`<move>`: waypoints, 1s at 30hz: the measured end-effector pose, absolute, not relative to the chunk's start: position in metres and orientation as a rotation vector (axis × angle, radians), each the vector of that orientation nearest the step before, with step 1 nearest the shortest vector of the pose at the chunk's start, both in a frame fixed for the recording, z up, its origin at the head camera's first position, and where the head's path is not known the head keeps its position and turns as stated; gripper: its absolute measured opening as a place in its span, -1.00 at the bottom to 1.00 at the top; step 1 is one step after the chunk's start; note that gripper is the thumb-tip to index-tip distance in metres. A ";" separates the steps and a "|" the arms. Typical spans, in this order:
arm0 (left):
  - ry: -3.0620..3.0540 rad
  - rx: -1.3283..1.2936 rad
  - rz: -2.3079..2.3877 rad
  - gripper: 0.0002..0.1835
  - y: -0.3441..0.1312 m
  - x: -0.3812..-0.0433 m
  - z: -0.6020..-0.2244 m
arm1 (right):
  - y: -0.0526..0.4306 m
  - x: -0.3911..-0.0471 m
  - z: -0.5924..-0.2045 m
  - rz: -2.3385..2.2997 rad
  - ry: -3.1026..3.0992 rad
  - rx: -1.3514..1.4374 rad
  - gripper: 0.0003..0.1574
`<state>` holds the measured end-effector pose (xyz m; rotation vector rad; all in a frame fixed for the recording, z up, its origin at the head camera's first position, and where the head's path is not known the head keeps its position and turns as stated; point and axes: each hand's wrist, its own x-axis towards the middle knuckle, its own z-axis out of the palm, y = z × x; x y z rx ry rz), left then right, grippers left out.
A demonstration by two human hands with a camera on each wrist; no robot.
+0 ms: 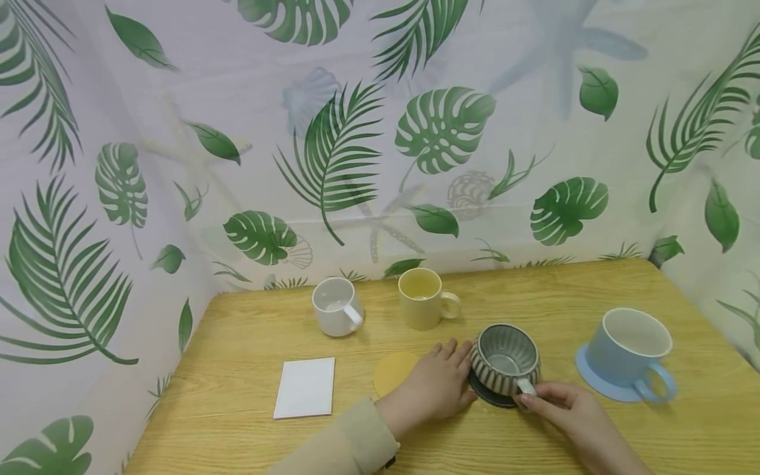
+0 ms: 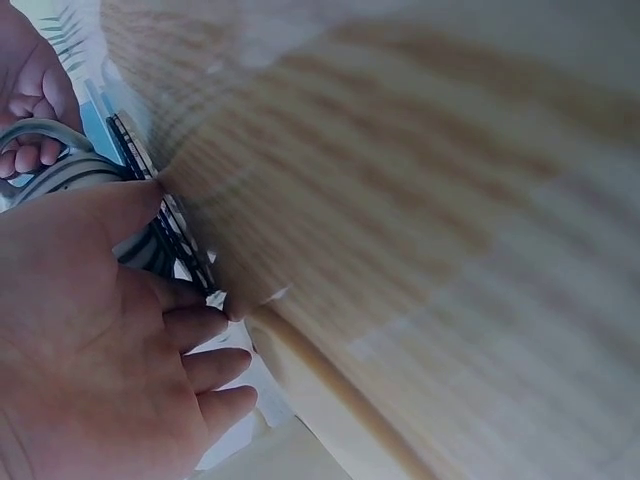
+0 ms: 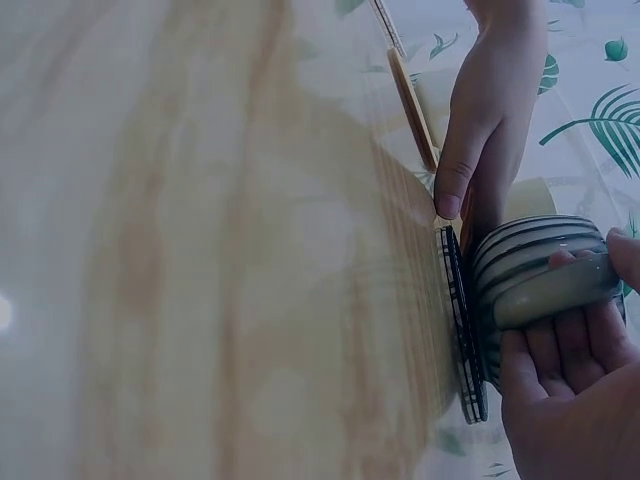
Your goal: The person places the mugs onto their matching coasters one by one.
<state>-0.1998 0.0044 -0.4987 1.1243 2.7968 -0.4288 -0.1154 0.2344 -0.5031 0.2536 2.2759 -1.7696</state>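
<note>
A grey-brown striped mug [image 1: 491, 375] sits on a round black coaster [image 1: 495, 398] right of the table's middle. My right hand [image 1: 572, 412] pinches the mug's handle [image 3: 560, 290] between thumb and fingers. On the mug's left side, my left hand [image 1: 439, 379] lies low with its fingers fairly straight. Its thumb [image 3: 458, 185] reaches the coaster's edge in the right wrist view, and its fingertips are beside the mug in the head view. Under the left wrist, a yellow coaster [image 1: 393, 373] is partly covered.
A blue mug [image 1: 617, 356] stands on a blue coaster [image 1: 594, 379] at the right. Behind are a white mug [image 1: 332, 320] and a yellow mug [image 1: 420, 310]. A white square coaster [image 1: 305, 388] lies to the left. Leaf-patterned cloth [image 1: 356, 218] backs the wooden table [image 1: 237, 369].
</note>
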 end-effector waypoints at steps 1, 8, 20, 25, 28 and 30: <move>2.799 1.126 -0.432 -0.22 0.005 -0.200 -0.499 | 0.234 -0.115 -0.503 -1.773 2.279 0.266 -0.75; 2.803 1.133 -0.468 -0.22 0.006 -0.198 -0.495 | 0.233 -0.115 -0.500 -1.725 2.331 0.330 -0.70; 2.796 1.132 -0.553 -0.21 0.005 -0.197 -0.496 | 0.229 -0.109 -0.496 -1.548 2.552 0.260 -0.57; 2.800 1.151 -0.583 -0.20 0.004 -0.196 -0.496 | 0.228 -0.104 -0.495 -1.576 2.581 0.204 -0.59; 2.799 1.175 -0.595 -0.19 0.003 -0.196 -0.495 | 0.231 -0.104 -0.495 -1.565 2.592 0.155 -0.61; 2.805 1.202 -0.594 -0.20 0.001 -0.196 -0.494 | 0.233 -0.104 -0.494 -1.548 2.615 0.112 -0.63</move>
